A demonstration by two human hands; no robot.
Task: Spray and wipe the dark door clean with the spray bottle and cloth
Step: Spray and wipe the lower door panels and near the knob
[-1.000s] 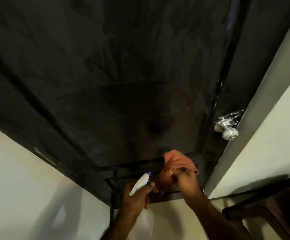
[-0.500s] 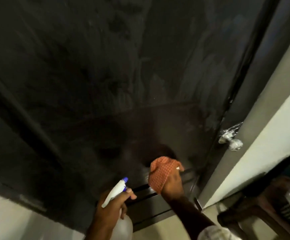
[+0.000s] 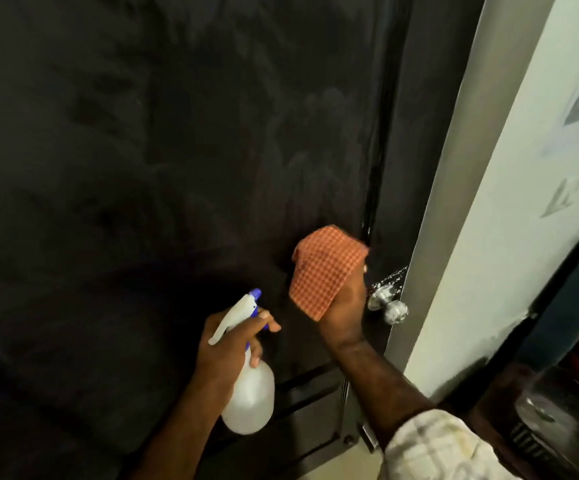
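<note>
An orange checked cloth (image 3: 326,271) is bunched in the right hand (image 3: 345,308) and pressed on the dark door (image 3: 177,150). A white plastic spray bottle (image 3: 248,389) is gripped by the left hand (image 3: 227,348).

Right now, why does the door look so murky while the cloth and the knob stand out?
Head view: the light is dim, so the dark door shows only faint smears. The orange cloth in the right hand is sharp. Glare glints on the metal knob. The wide lens tilts the doorframe, and the corners darken.
</note>
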